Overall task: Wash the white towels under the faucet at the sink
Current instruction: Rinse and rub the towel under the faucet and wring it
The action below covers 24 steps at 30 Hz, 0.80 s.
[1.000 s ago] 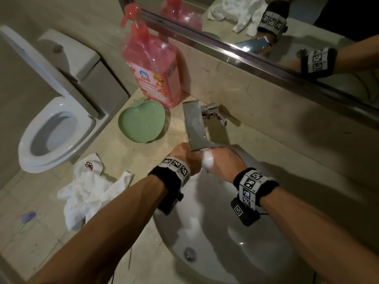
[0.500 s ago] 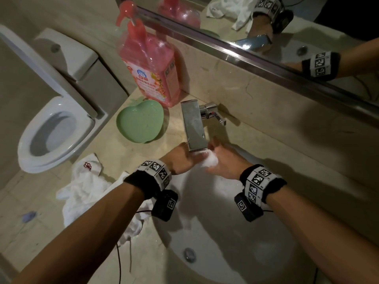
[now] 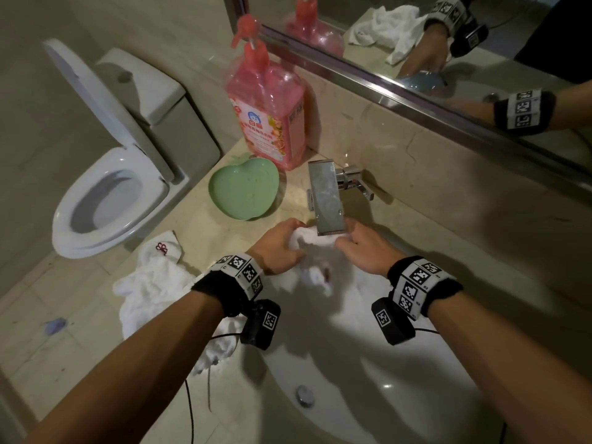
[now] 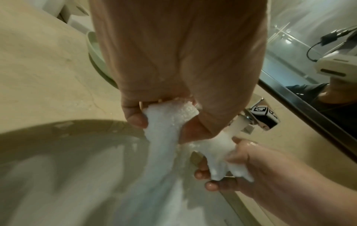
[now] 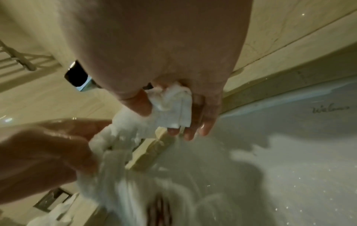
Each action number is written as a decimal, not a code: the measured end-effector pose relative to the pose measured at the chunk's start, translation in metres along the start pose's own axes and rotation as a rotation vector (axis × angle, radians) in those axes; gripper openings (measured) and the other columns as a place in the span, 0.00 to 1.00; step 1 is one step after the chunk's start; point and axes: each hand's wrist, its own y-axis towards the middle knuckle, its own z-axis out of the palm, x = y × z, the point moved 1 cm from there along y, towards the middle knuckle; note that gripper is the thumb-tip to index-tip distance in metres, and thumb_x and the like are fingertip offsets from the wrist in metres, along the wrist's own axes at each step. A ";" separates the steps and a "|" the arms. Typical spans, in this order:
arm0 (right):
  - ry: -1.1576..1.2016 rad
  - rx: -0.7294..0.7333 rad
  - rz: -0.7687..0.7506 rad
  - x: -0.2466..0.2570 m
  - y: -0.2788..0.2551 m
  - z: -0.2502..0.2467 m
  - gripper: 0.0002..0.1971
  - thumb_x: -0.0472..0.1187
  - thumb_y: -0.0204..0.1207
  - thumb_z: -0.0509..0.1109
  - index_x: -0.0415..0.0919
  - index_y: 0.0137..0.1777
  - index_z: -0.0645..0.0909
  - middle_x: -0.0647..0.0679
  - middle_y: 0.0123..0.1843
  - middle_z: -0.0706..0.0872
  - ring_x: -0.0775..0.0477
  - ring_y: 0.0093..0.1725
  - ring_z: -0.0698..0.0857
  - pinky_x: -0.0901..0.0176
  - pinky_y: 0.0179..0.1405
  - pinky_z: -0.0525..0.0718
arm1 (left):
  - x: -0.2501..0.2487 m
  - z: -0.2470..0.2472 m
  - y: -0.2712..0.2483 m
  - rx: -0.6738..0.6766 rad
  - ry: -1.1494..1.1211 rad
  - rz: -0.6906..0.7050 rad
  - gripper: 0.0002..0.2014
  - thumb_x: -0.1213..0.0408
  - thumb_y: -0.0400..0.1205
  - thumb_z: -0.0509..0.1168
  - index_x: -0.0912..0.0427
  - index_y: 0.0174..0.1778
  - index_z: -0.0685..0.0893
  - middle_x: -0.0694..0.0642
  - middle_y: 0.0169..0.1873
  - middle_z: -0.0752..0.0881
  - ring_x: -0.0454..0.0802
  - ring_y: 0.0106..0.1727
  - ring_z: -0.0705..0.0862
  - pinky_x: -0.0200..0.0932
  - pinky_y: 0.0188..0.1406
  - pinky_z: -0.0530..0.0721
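A wet white towel stretches between both hands under the chrome faucet, over the white sink. My left hand grips its left end, thumb and fingers curled round the cloth. My right hand pinches the other end. The rest of the towel hangs down into the basin. Water runs from the spout onto it. More white towels, one with a red emblem, lie heaped on the counter left of the sink.
A pink pump bottle and a green apple-shaped dish stand behind the faucet on the left. A toilet with raised lid is beyond the counter's left edge. A mirror runs along the back wall. The drain sits low in the basin.
The hands have moved apart under the spout, pulling the bunched towel out so that it now spans between them and hangs into the sink.
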 end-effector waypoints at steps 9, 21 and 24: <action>0.220 -0.223 0.118 0.010 0.006 -0.001 0.23 0.48 0.68 0.85 0.52 0.60 0.80 0.56 0.53 0.88 0.52 0.54 0.87 0.53 0.55 0.85 | -0.007 0.021 -0.002 0.046 -0.096 -0.112 0.22 0.56 0.81 0.66 0.52 0.72 0.77 0.51 0.59 0.87 0.49 0.56 0.86 0.47 0.57 0.84; 0.308 -0.104 0.199 -0.003 -0.026 0.021 0.31 0.67 0.80 0.66 0.35 0.43 0.85 0.43 0.35 0.87 0.42 0.38 0.87 0.45 0.47 0.86 | -0.018 0.039 0.000 -0.027 -0.453 -0.129 0.15 0.78 0.79 0.63 0.67 0.61 0.83 0.66 0.55 0.88 0.62 0.56 0.87 0.58 0.61 0.86; 0.267 -0.041 0.130 -0.001 -0.028 0.032 0.19 0.62 0.78 0.73 0.49 0.34 0.82 0.63 0.25 0.82 0.65 0.29 0.80 0.68 0.33 0.75 | -0.019 0.041 -0.004 0.007 -0.406 -0.074 0.15 0.76 0.82 0.62 0.67 0.64 0.84 0.61 0.54 0.89 0.53 0.53 0.88 0.44 0.56 0.88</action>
